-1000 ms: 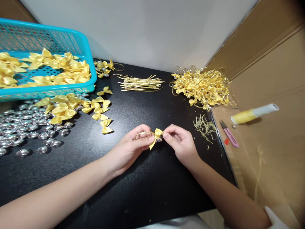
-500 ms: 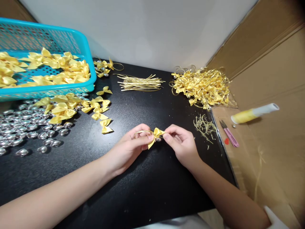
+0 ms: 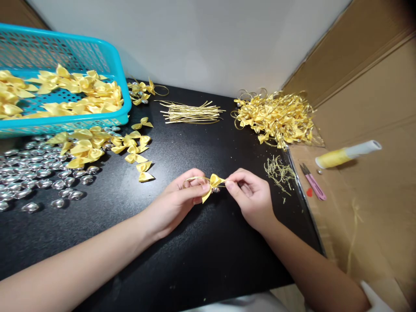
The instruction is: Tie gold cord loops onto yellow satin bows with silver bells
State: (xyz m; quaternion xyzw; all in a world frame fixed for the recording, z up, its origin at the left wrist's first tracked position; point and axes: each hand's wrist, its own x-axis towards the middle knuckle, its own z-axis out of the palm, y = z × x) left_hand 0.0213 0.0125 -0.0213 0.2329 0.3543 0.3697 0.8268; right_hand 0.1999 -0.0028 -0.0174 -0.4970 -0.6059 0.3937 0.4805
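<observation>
Between my two hands, over the black table (image 3: 195, 260), is a yellow ribbon bow (image 3: 214, 180) with a loop of gold cord (image 3: 195, 177) and a small silver piece partly hidden under it. My left hand (image 3: 186, 193) pinches the bow's left side between thumb and fingers, the cord loop curving over those fingers. My right hand (image 3: 250, 195) has thumb and forefinger closed on the cord just right of the bow. Whether the right fingertips also catch the ribbon's tip, I cannot tell.
Yellow bows fill a turquoise basket (image 3: 125, 95); loose bows (image 3: 86, 147) and silver beads (image 3: 42, 173) lie in front. Gold cords (image 3: 191, 112) lie at the back, beside a pile of finished bows (image 3: 276, 117). Cord scraps (image 3: 279, 173), pink-handled snips (image 3: 313, 184) and a tube (image 3: 347, 154) are right.
My right hand has shifted slightly right, away from the bow, and more cord shows between them. My left hand and the bow have hardly moved.
</observation>
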